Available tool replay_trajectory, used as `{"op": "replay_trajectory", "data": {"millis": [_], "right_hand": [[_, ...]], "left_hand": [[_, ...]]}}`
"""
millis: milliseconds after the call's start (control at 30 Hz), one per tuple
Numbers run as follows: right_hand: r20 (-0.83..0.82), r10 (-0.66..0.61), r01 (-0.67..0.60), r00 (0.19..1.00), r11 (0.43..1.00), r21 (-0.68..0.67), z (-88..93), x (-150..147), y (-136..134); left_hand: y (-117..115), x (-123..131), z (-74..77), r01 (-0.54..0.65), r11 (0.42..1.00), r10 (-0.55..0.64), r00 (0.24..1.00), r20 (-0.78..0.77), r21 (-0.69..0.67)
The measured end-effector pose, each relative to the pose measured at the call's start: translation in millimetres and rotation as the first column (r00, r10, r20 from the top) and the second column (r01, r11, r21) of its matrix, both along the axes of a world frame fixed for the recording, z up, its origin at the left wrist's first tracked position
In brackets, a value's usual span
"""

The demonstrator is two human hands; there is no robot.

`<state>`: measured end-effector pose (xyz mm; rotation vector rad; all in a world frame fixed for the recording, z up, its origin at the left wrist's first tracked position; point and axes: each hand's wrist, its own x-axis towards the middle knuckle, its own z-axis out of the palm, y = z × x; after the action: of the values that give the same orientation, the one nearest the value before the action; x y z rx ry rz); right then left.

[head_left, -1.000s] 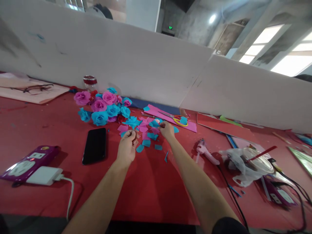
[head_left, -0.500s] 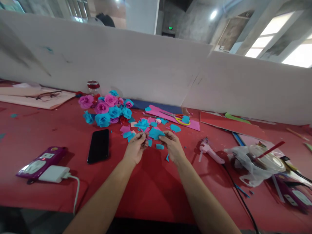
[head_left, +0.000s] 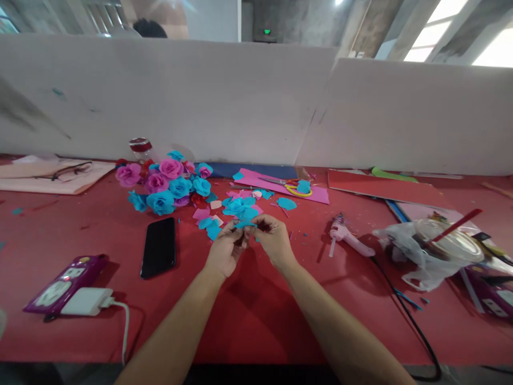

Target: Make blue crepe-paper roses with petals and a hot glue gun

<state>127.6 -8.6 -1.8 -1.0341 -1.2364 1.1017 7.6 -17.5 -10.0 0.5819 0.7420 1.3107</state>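
- Nearest, a white charger [head_left: 88, 301] is plugged into the purple power strip [head_left: 66, 286], left of the arms, which leaves its cable clear of them.
- Between the hands, above the red surface [head_left: 244, 331], is a blue paper piece [head_left: 245, 224]: fingers of the left hand [head_left: 224, 254] pinch its left side, seemingly to steady it, and those of the right hand [head_left: 276, 243] pinch its right. Blue scraps behind blur its outline; it may be several layers.
- A pink glue gun [head_left: 350, 240] lies to the right, probably for easy reach.
- Cut paper petals [head_left: 213, 230] lie just beyond the fingers, handy for picking.
- Farther back, paper roses [head_left: 161, 201] are bunched left, apparently out of the way; scissors [head_left: 298, 191] rest on pink paper [head_left: 320, 195].
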Motion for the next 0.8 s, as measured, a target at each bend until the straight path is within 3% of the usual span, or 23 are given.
{"op": "replay_trajectory", "data": {"millis": [200, 333, 500, 600, 800], "right_hand": [[0.043, -0.092, 0.09, 0.995, 0.995, 0.039, 3.7, 2, 2], [0.133, -0.178, 0.16, 0.975, 0.978, 0.135, 6.6, 4, 1], [0.223, -0.317, 0.205, 0.922, 0.886, 0.416, 6.0, 9, 1], [0.233, -0.357, 0.202, 0.905, 0.84, 0.503, 4.1, 11, 1], [0.155, -0.387, 0.285, 0.909, 0.849, 0.446, 1.7, 12, 3]], "left_hand": [[-3, 2, 1.2, 0.017, 1.0, -0.015, 0.997, -0.075, 0.024], [-4, 3, -0.8, 0.035, 0.997, -0.027, 0.993, -0.118, 0.068], [-5, 5, -0.1, 0.073, 0.992, -0.055, 0.985, -0.164, 0.107], [-6, 5, 1.7, 0.086, 0.984, -0.054, 0.979, -0.199, 0.158], [-6, 1, 4.3, 0.108, 0.977, -0.054, 0.96, -0.274, 0.185]]}}
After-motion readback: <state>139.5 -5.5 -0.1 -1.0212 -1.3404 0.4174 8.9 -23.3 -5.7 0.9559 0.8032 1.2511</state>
